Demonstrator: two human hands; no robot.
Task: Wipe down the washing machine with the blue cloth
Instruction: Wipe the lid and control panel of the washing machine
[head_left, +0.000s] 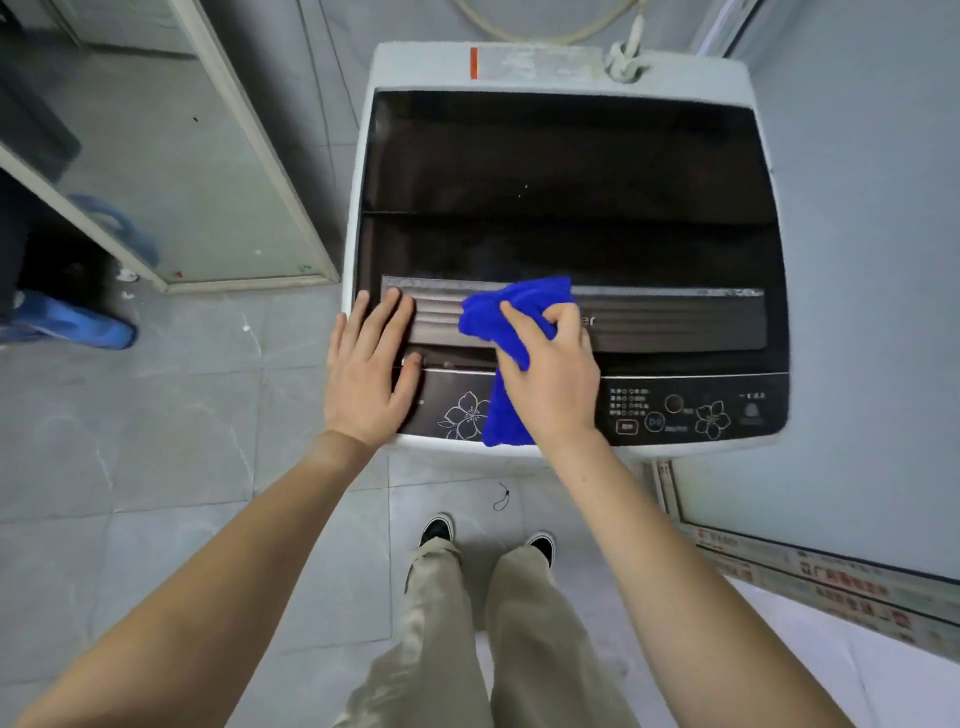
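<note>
- The blue cloth (511, 317) is bunched up in the right hand (550, 374), fingers curled round it, pressed on the ribbed grey strip (675, 325) at the front of the lid. Its loose end trails down over the control panel (727, 410).
- The left hand (366, 374) lies flat, fingers straight, on the front left corner of the washing machine (566, 67).
- It's a top-loader, white body, dark glossy lid (566, 171), closed.
- Brand on the strip is mostly behind the hand, only "er" (587, 320) peeks out.
- The panel has white flower outlines (465, 415), round buttons and tiny print I can't read.
- There's a faded sticker with an orange bar (474, 63) at the back, text unreadable.
- A pale hose (545, 31) loops behind.
- Grey tile floor (156, 441), with a little black cord (502, 498) near the person's dark shoes (437, 530).
- A blue slipper (78, 325) sits off to the left.
- The window frame (831, 587) on the right has red lettering, too blurry to read.
</note>
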